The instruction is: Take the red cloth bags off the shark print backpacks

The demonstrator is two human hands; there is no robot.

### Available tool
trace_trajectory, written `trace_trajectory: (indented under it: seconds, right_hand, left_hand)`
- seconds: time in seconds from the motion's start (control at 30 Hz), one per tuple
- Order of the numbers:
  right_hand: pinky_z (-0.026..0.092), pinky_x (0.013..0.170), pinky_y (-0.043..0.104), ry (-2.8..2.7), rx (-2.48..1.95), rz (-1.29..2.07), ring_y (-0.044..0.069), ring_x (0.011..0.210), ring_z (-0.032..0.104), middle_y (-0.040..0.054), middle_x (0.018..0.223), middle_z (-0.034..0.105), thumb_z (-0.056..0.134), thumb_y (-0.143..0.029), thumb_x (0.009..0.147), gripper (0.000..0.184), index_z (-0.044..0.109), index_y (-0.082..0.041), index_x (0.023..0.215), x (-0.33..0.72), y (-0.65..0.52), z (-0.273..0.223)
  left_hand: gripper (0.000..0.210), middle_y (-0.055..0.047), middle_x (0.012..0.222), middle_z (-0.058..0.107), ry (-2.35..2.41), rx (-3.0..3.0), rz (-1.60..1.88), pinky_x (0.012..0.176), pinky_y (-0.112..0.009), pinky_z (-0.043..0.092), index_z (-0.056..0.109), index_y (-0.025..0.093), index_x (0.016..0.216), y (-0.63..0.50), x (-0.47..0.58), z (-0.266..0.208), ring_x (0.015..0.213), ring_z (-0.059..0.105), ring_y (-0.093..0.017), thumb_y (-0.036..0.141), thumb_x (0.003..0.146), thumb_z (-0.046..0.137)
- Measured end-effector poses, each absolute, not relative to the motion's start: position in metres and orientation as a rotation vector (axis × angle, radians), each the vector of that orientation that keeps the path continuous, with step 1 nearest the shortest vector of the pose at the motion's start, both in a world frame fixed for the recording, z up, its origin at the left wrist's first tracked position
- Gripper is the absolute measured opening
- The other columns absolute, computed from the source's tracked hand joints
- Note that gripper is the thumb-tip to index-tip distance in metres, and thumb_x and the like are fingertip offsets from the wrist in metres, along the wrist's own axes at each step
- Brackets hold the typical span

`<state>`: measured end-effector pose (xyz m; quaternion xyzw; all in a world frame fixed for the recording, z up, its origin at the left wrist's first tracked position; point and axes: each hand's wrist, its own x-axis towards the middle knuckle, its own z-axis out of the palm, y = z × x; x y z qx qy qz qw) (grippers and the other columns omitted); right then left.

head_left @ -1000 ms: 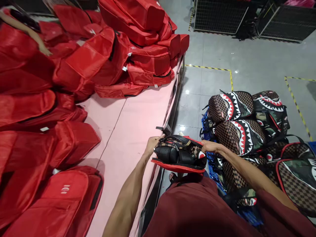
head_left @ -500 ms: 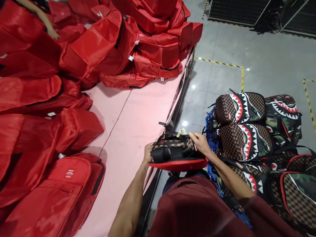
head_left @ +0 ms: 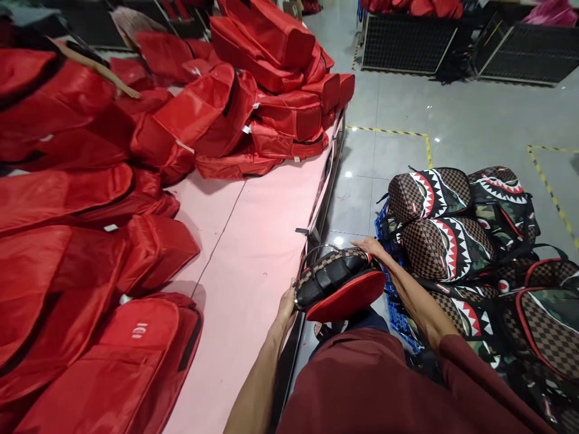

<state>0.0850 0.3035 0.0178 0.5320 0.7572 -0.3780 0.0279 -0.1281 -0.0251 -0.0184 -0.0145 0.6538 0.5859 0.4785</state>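
Observation:
A brown checkered backpack with black panels and a red underside or flap hangs tilted in front of my body, beside the table edge. My left hand grips its left end. At the upper right end, my right hand holds the bag; one digit points out over the top and the other fingers are partly hidden. A thin dark handle loop rises from the bag's top left. To the right, several shark-mouth backpacks in brown check and camouflage lie stacked on a blue plastic pallet.
A pink-covered table runs along my left, with many red bags piled on it. Another person's arm reaches among them at far left. Yellow-black tape marks the grey floor. Dark mesh-sided bins stand at the back.
The backpack has tilted, its right side higher, and moved slightly right with both hands. More of its red part faces up. My view has lifted, showing more of the background.

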Motion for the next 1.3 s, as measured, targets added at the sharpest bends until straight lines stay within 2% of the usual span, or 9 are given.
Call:
trace_trajectory:
  seconds: [0.17,0.33,0.4,0.5,0.7,0.8,0.97,1.13,1.3]
  right_hand:
    - [0.056,0.102,0.033,2.41,1.883,-1.198,0.027,0.117,0.077,0.0158,0.12,0.084,0.047,-0.053,0.111,0.054,0.085,-0.016,0.122,0.114,0.272,0.062]
    - [0.043,0.132,0.046,2.754,2.002,-1.388,0.032,0.161,0.051,0.0164,0.179,0.049,0.078,-0.069,0.091,0.097,0.053,-0.021,0.171,0.148,0.157,0.095]
    - [0.049,0.127,0.045,2.596,2.114,-1.471,0.03,0.152,0.061,0.0166,0.172,0.057,0.071,-0.061,0.096,0.094,0.043,-0.02,0.176,0.16,0.111,0.095]
    - [0.059,0.11,0.042,2.31,2.212,-1.443,0.03,0.121,0.077,0.0155,0.134,0.082,0.05,-0.051,0.103,0.061,0.069,-0.017,0.151,0.197,0.08,0.084]
    - [0.062,0.095,0.042,1.889,2.542,-1.199,0.034,0.106,0.081,0.0192,0.104,0.084,0.055,-0.045,0.105,0.04,0.081,-0.015,0.105,0.264,0.098,0.062]
    - [0.065,0.089,0.044,1.804,2.619,-1.227,0.028,0.091,0.081,0.0128,0.101,0.083,0.062,-0.063,0.11,0.052,0.08,-0.015,0.115,0.235,0.102,0.049]
    - [0.069,0.085,0.041,1.715,2.695,-1.448,0.032,0.104,0.084,0.0293,0.116,0.082,0.005,-0.078,0.113,0.106,0.075,-0.001,0.137,0.163,0.109,0.053]
    - [0.064,0.096,0.039,2.21,2.526,-1.701,0.035,0.121,0.078,0.0219,0.122,0.082,0.037,-0.089,0.103,0.089,0.081,-0.014,0.122,0.133,0.12,0.118]
    - [0.047,0.061,0.036,2.646,2.103,-1.798,0.025,0.07,0.057,0.0063,0.071,0.061,0.048,-0.103,0.09,0.08,0.058,-0.025,0.072,0.116,0.087,0.198]
  left_hand:
    - [0.066,-0.016,0.139,0.083,1.041,-0.103,1.538,0.125,-0.045,0.054,0.079,0.018,0.143,-0.066,-0.097,-0.019,0.139,0.074,-0.03,0.072,0.108,0.066]
    - [0.059,-0.015,0.14,0.083,0.862,-0.062,1.413,0.132,-0.053,0.046,0.082,0.022,0.138,-0.103,-0.062,-0.038,0.152,0.064,-0.035,0.068,0.101,0.08]
    - [0.052,-0.016,0.14,0.082,0.862,-0.065,1.343,0.132,-0.054,0.046,0.084,0.021,0.128,-0.114,-0.054,-0.045,0.153,0.063,-0.036,0.063,0.098,0.086]
    - [0.045,-0.015,0.142,0.082,0.882,-0.059,1.301,0.129,-0.055,0.047,0.085,0.022,0.124,-0.12,-0.051,-0.047,0.153,0.062,-0.035,0.058,0.097,0.089]
    - [0.063,-0.02,0.133,0.084,1.05,0.145,1.306,0.122,-0.053,0.051,0.087,0.017,0.115,-0.101,-0.056,-0.029,0.143,0.068,-0.04,0.073,0.085,0.09]
    - [0.064,-0.024,0.126,0.084,1.199,0.212,1.221,0.115,-0.056,0.055,0.086,0.015,0.108,-0.093,-0.057,-0.021,0.134,0.072,-0.042,0.075,0.088,0.082]
    - [0.055,-0.023,0.141,0.077,1.747,0.435,1.343,0.12,-0.057,0.052,0.075,0.016,0.138,-0.091,-0.065,0.002,0.131,0.073,-0.041,0.052,0.096,0.075]
    - [0.039,-0.018,0.148,0.076,1.773,1.282,1.509,0.134,-0.06,0.042,0.078,0.027,0.141,-0.07,-0.055,0.044,0.146,0.065,-0.038,0.038,0.108,0.06]
    - [0.05,-0.017,0.161,0.07,1.29,1.826,1.29,0.146,-0.064,0.021,0.076,0.025,0.152,-0.016,-0.033,0.073,0.161,0.055,-0.037,0.028,0.105,0.059]
